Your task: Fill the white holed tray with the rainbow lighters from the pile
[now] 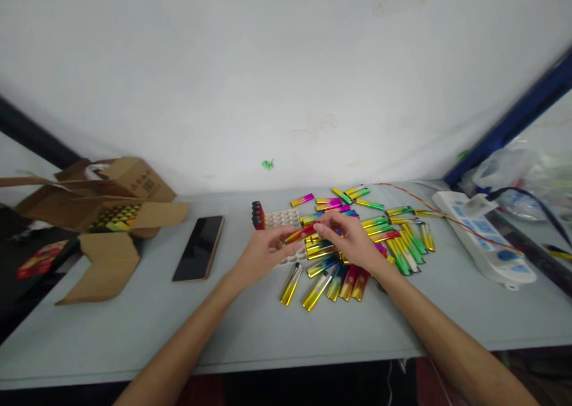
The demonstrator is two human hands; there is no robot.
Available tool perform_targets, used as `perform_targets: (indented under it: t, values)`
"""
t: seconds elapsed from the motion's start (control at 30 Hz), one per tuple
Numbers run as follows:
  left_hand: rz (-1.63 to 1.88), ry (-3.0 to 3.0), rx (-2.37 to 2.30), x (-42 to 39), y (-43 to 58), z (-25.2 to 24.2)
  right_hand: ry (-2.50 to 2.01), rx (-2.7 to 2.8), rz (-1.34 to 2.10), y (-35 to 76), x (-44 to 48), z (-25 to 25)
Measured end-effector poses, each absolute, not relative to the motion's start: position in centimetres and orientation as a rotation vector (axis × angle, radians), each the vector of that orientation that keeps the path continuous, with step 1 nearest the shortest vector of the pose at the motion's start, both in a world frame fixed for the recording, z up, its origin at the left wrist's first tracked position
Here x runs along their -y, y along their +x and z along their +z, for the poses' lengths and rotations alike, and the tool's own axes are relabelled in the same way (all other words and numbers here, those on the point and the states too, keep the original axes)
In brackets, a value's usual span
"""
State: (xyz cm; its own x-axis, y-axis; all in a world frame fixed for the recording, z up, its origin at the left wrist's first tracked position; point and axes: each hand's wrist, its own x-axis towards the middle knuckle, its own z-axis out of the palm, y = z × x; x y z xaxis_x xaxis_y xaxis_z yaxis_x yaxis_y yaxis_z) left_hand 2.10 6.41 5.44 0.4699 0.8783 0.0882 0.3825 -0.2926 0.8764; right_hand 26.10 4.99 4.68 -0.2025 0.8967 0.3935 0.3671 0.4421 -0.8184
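Between my two hands is a red and yellow shiny lighter (300,234), lying almost level. My left hand (261,251) pinches its yellow end, while the fingers of my right hand (351,239) close on its red end. Under and behind them lies a white tray (286,217) with round holes. A row of dark-topped red lighters (258,215) stands upright along the tray's left side. Loose lighters in yellow, green, blue and purple spread around my right hand, such as a yellow and silver lighter (316,291) in front. My hands hide part of the tray.
A black phone (199,248) lies left of the tray. Farther left, an open cardboard box (161,214) holds several yellow and black pieces. On the right are a white power strip (485,239), a thin red-yellow wire (469,233) and plastic bags (509,173). A wall (286,84) closes the back.
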Motion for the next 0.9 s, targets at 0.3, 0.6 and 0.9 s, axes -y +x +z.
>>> perform_targets:
  t: [0.3, 0.6, 0.9]
  values:
    - [0.685, 1.556, -0.787, -6.3, 2.2, 4.4, -1.189, 1.862, 0.349, 25.5, -4.7, 3.0]
    - [0.886, 1.275, -0.800, -6.8, 2.4, 4.7, -1.065, 1.892, 0.247, 25.6, -5.2, 2.3]
    - [0.988, 1.233, -1.051, -6.7, 2.7, 5.0, -1.140, 1.900, 0.268, 25.5, -4.7, 2.4]
